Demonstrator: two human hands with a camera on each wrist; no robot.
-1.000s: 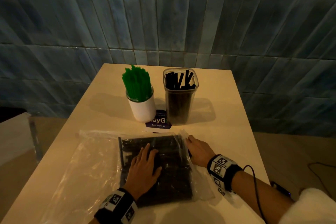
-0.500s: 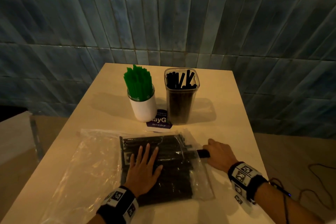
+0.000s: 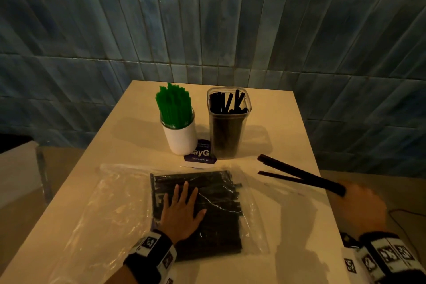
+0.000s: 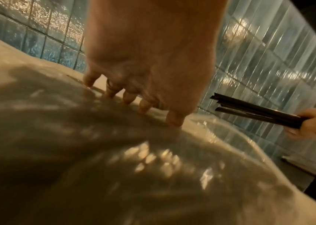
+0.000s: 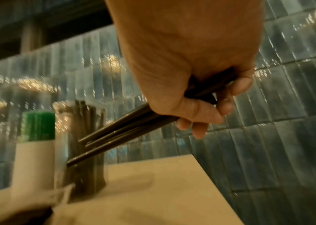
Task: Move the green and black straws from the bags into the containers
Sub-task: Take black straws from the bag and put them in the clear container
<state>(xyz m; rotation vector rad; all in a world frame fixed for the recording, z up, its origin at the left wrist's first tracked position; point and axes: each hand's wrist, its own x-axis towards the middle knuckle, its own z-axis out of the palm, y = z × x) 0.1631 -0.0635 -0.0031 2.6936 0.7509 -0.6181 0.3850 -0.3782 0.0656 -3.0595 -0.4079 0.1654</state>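
A clear plastic bag (image 3: 119, 210) lies flat on the table with a block of black straws (image 3: 214, 221) inside. My left hand (image 3: 182, 210) presses flat on that block, fingers spread (image 4: 143, 106). My right hand (image 3: 359, 205) grips a small bunch of black straws (image 3: 299, 175) by one end, above the table's right side, free ends pointing left toward the containers (image 5: 114, 137). A clear container (image 3: 227, 127) holds black straws. To its left a white cup (image 3: 179, 136) is packed with green straws (image 3: 173, 106).
A purple printed card (image 3: 200, 157) lies under the two containers. The pale table (image 3: 281, 127) ends at a blue tiled wall behind and drops off close on the right. A pale box (image 3: 16, 175) stands off the left edge. A cable (image 3: 410, 212) lies on the floor.
My right hand has pulled a few black straws out of the bag's right end and drawn them away to the right and up. The left hand stays pressed on the bag.
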